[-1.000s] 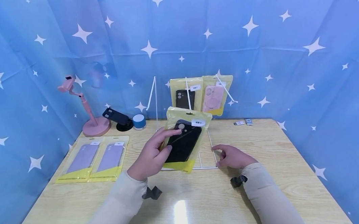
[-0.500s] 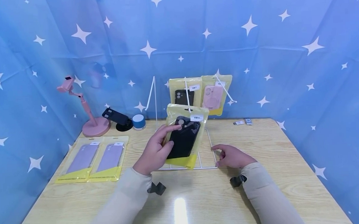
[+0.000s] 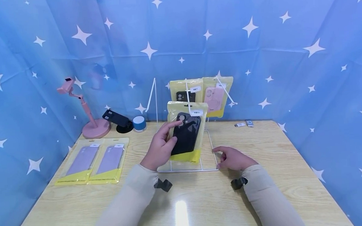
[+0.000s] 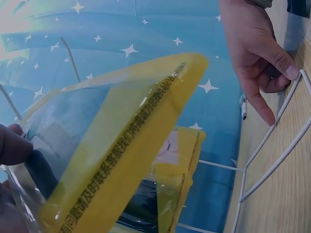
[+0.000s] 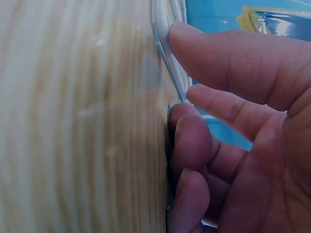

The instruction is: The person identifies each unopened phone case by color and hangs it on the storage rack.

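In the head view my left hand (image 3: 159, 149) grips a clear, yellow-edged bag holding a black phone case (image 3: 184, 137), thumb and forefinger across its front. The bag's top, with its hanging slot and white label, is at the tip of the white wire display rack's middle hook (image 3: 188, 100). My right hand (image 3: 235, 158) rests at the rack's base (image 3: 211, 143), forefinger and thumb tips apart on the wire, other fingers bent. Behind, a bagged black case (image 3: 181, 96) and a bagged pink case (image 3: 214, 99) hang on the rack. The left wrist view shows the held bag's yellow bottom (image 4: 141, 141).
Two bagged purple phone cases (image 3: 111, 159) lie at the table's left. Behind them stand a pink stand (image 3: 96, 128), a black phone case on a holder (image 3: 117, 118) and a blue-white cylinder (image 3: 139, 123). Small USB sticks (image 3: 244, 124) lie at the back right. The rack's left hook (image 3: 150, 95) is bare.
My left hand has moved the bagged black case away from me and upright, bringing its top to the middle hook's end. My right hand stays on the rack's base.
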Tool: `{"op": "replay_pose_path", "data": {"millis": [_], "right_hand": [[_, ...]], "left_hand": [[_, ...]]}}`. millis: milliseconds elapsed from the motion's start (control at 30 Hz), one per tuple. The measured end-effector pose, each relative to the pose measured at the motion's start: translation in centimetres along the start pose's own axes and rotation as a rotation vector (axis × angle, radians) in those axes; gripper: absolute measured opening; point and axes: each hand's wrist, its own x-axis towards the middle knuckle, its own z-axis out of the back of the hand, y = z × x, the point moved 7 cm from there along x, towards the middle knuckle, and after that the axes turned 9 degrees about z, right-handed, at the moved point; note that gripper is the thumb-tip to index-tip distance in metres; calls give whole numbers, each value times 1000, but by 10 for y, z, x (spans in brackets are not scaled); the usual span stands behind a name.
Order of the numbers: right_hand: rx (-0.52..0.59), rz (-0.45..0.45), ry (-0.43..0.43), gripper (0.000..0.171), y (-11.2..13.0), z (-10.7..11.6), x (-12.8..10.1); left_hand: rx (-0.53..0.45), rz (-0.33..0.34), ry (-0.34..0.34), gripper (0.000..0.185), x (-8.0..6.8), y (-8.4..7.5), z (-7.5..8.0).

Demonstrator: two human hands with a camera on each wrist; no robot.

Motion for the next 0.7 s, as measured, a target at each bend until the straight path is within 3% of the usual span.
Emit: {"op": "replay_pose_path", "data": {"millis": [700], "right_hand": [[-1, -30, -10, 66, -4, 0, 0]], "left_hand": [[-112, 45, -50, 56, 39, 14, -7]]}}
